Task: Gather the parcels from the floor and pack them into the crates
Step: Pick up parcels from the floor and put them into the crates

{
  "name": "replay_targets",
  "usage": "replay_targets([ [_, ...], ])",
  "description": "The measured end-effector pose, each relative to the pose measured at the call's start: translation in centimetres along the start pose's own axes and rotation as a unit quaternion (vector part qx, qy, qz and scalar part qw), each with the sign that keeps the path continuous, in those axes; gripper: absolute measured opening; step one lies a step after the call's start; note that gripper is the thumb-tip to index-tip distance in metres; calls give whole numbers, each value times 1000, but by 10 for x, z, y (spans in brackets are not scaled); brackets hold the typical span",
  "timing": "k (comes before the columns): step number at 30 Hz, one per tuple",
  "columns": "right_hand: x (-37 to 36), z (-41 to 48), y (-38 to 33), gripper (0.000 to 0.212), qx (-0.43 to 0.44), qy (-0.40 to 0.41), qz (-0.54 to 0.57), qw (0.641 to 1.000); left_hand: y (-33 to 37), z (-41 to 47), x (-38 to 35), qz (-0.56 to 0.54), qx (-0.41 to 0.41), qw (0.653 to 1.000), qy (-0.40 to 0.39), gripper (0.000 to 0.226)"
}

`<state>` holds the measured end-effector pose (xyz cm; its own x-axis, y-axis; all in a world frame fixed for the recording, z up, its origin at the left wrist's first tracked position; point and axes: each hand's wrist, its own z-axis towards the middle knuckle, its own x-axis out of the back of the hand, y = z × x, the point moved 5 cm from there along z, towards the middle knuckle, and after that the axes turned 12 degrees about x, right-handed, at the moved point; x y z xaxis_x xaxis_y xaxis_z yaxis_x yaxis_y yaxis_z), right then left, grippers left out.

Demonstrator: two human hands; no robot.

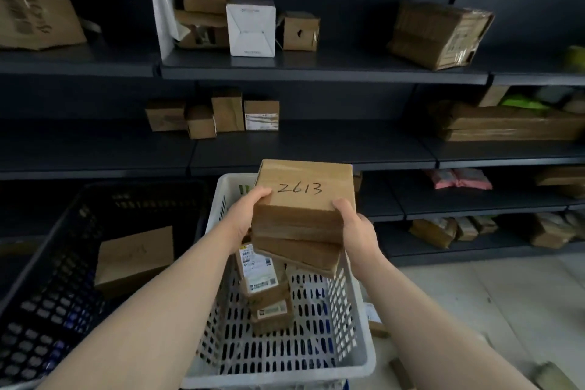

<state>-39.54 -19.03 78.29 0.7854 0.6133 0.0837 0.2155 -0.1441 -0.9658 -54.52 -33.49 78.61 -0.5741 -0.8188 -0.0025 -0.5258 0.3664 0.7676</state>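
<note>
Parcel marked 2613 (305, 190) is sitting on top of a second parcel (297, 255), and you're carrying both at the middle of the frame, just above the white crate (278, 372).

— Right, and your left hand (250, 215) and right hand (357, 228) are clamping the stack from its two sides, with fingers curled round the edges and thumbs lying on top.

— You're tilting it, though, and the lower parcel is jutting out toward the lower right. I'd judge it could slip, so be squeezing inward while you're lowering.

— You're also aiming at a crate that is holding labelled parcels (262, 279) in its middle. You're better off setting the stack flat beside them, toward the bottom of the frame, and letting go only once it's resting.
</note>
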Motion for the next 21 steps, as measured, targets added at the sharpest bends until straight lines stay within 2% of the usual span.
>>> replay_targets([
  [4,-6,-3,18,66,-53,22,41,997,5,29,-7,-3,37,997,-60,24],
  [6,-10,-4,22,62,-54,28,49,997,8,44,-7,-12,33,997,-64,25],
  [9,-16,-9,26,53,-64,27,82,994,14,59,-4,-17,35,997,-66,43],
  [11,-23,-13,28,46,-70,18,107,992,17,66,0,-12,37,998,-57,46],
  [17,-48,-20,48,58,-116,2,181,977,27,79,14,14,0,1000,24,24],
  [21,-47,-19,62,51,-140,1,217,966,20,88,6,71,22,997,10,33],
])
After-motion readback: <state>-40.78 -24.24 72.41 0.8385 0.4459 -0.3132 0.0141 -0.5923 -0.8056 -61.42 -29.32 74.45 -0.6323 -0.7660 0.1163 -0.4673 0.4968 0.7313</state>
